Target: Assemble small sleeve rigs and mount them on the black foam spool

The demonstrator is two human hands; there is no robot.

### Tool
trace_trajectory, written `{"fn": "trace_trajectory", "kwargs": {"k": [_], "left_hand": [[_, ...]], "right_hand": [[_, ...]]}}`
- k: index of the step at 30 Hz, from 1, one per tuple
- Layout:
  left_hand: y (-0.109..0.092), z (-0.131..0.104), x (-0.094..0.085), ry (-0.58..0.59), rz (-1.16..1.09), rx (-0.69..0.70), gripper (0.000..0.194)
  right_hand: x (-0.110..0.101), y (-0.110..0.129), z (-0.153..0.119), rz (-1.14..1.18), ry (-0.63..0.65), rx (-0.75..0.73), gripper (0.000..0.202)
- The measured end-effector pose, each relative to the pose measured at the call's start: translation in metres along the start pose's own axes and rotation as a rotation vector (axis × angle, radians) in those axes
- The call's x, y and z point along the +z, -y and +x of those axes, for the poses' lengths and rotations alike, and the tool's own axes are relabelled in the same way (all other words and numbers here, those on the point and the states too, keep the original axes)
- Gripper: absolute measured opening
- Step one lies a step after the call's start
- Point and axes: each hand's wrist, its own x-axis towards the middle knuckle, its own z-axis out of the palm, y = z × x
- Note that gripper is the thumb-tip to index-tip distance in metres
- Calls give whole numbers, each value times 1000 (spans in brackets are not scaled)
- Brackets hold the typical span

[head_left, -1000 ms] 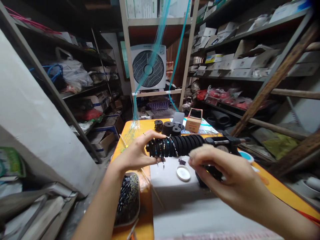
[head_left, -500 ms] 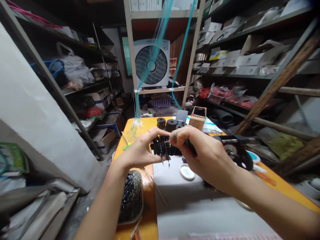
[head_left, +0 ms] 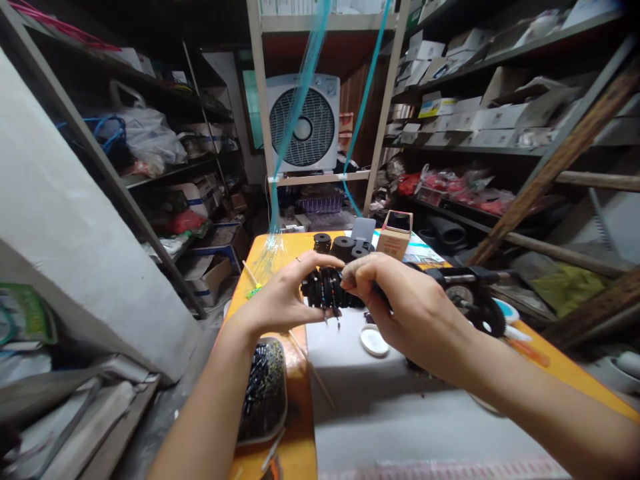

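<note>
Centre of the frame, over a yellow desk [head_left: 301, 450]: a black ridged roller [head_left: 314, 293] ringed with beaded strands [head_left: 335, 300]; the left hand [head_left: 277, 297] spreads finger above, thumb below it; the right hand [head_left: 413, 300] presses fingertips together beside them, anything pinched hidden

Black ridged roller [head_left: 320, 291], yellow-orange table [head_left: 300, 433], turquoise strands [head_left: 306, 70]

right hand [head_left: 407, 297] | moved left across black roller [head_left: 313, 288] | fingers [head_left: 361, 268] now beside left hand [head_left: 285, 298]
</note>
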Motion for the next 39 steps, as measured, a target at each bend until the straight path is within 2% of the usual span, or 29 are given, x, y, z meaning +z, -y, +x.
{"fn": "trace_trajectory", "kwargs": {"k": [2,5,13,21,30,35,39], "left_hand": [[0,0,0,-8,-4,-5,61],[1,0,0,-17,2,-6,54],[3,0,0,-19,10,20,52],[6,1,1,-24,10,41,53],[6,1,1,-31,15,46,53],[5,0,1,-33,31,31,51],[0,0,0,-15,38,15,50]], "right_hand": [[0,-2,-2,19,14,-5,22],[2,-4,-7,49,22,-32,22],[10,-8,-15,72,-43,-135,24],[11,-3,-15,-144,-49,-322,22],[7,-7,-16,-255,-49,-461,18],[2,-8,-30,-241,17,-426,19],[-9,-8,-64,-255,127,-285,38]]}}
